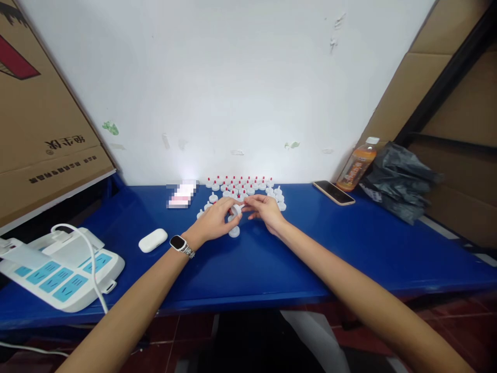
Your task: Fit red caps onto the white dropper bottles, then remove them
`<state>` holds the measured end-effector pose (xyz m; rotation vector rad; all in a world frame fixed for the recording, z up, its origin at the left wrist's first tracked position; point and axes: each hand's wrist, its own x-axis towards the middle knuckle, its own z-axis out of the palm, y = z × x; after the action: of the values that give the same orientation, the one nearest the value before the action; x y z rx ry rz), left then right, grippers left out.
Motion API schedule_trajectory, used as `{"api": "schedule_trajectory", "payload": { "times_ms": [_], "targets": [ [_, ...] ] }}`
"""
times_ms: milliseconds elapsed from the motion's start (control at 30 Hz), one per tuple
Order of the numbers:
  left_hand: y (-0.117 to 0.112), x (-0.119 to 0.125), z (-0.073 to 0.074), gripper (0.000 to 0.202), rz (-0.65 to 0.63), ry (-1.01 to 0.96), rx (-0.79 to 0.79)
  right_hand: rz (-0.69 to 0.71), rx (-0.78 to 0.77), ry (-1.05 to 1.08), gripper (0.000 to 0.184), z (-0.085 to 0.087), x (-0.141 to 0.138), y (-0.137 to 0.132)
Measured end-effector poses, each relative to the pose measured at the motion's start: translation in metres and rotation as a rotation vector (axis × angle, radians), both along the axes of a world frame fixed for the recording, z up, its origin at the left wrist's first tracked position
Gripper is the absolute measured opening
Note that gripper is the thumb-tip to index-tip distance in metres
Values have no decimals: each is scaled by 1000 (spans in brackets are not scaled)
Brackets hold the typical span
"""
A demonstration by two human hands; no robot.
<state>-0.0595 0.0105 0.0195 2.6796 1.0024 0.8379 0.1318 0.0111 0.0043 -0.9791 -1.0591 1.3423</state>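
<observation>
My left hand (pixel 215 220) is closed on a white nozzle cap (pixel 236 209), tilted so that its hollow underside faces me and its spout points right. At the spout's tip, my right hand (pixel 266 210) pinches with thumb and fingertips; whether a small red tip sits between them is hidden. Just below the left fingers, another white cap (pixel 233 231) rests on the table. Behind both hands stand rows of white nozzle caps with red tips (pixel 240 184). White caps without red tips (pixel 277 196) lie to the right, and several more (pixel 201 213) are partly covered by my left hand.
On the blue table (pixel 248 274) are a white earphone case (pixel 152 240) and a power strip (pixel 66 280) with a cable at left. A phone (pixel 334 192), an orange drink bottle (pixel 356 165) and a black plastic bag (pixel 399 178) are at right. A white wall stands behind.
</observation>
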Motion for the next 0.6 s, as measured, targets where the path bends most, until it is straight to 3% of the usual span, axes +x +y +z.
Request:
{"api": "schedule_trajectory", "payload": {
  "times_ms": [133, 300, 600],
  "targets": [
    [1, 0, -2, 29, 10, 3, 2, -40, -15, 50, 30, -3, -3, 0],
    [2, -1, -4, 32, 6, 41, 17, 44, -62, 238, 31, -1, -6, -2],
    [-2, -2, 2, 37, 12, 76, 39, 33, -35, 293, 30, 0, -7, -4]
  ]
}}
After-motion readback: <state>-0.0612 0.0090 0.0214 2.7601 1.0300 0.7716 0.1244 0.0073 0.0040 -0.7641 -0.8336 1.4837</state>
